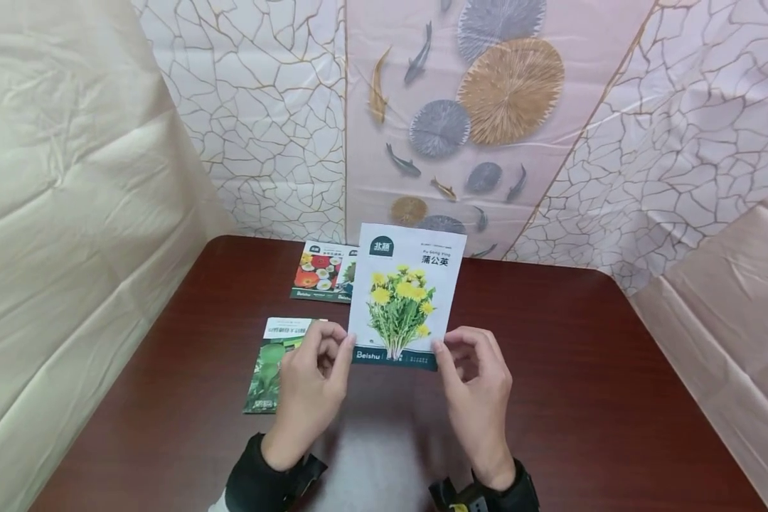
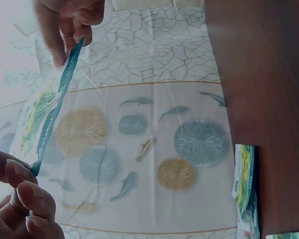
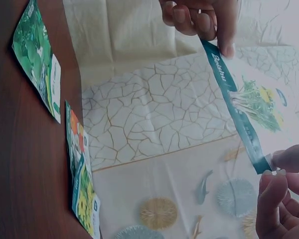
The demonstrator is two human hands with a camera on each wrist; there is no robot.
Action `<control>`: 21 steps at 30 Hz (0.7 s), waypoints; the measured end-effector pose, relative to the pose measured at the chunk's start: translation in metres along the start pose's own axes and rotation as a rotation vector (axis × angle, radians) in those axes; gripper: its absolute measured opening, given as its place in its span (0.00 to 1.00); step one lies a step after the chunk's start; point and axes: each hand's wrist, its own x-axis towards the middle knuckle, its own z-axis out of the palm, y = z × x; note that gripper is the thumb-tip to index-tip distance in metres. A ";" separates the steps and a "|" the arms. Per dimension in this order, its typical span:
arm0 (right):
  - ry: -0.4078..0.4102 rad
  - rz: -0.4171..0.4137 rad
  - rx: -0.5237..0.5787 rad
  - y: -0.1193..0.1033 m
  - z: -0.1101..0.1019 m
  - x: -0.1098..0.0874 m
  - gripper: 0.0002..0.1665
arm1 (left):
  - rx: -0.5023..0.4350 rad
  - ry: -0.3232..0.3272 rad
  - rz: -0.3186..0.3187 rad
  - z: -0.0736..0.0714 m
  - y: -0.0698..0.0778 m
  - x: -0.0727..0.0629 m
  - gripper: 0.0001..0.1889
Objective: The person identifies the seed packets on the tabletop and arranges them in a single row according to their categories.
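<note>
While one patterned cloth hangs beyond both grips, with two plain cloths, one on the left and one on the right, a single red-brown worktop spreads beneath them, its near edge cut off in the head view.

Between the two grips, off the worktop, is one white flower packet, pictured with yellow blooms and tipped slightly, its dark bottom band level with the fingers. Its upper end washes out to pale glare in both wrist views.

Left of the left grip and partly behind it lies a green-leaf packet; that grip hides its right side, and whether another lies under it cannot be told. Farther off, beyond the left grip, at least two more packets overlap: a red-flower packet and a second packet, mostly hidden by the held one.

Two bare hands do the holding. The left grip is closed on the lower left edge, thumb against finger; the right grip pinches the lower right corner likewise, its remaining fingers folded in. Just below each grip is a black wristband, left and right, both cropped at the bottom.
</note>
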 end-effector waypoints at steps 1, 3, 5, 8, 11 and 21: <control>0.000 0.004 0.007 -0.001 0.001 0.000 0.10 | 0.000 -0.002 -0.001 -0.002 0.000 0.000 0.05; -0.007 0.015 0.015 0.000 0.004 0.000 0.10 | 0.006 -0.008 -0.008 -0.005 -0.001 0.000 0.05; -0.026 0.026 0.007 0.001 0.008 0.000 0.09 | 0.031 -0.018 -0.016 -0.008 -0.003 0.000 0.07; -0.096 0.048 -0.059 0.006 0.018 0.000 0.10 | 0.138 -0.056 -0.057 -0.013 -0.009 -0.001 0.11; -0.210 0.097 -0.139 0.014 0.031 0.000 0.11 | 0.278 -0.171 -0.145 -0.020 -0.017 -0.002 0.16; -0.676 0.254 -0.302 0.044 0.072 -0.009 0.13 | 0.415 -0.607 -0.490 -0.037 -0.065 -0.012 0.22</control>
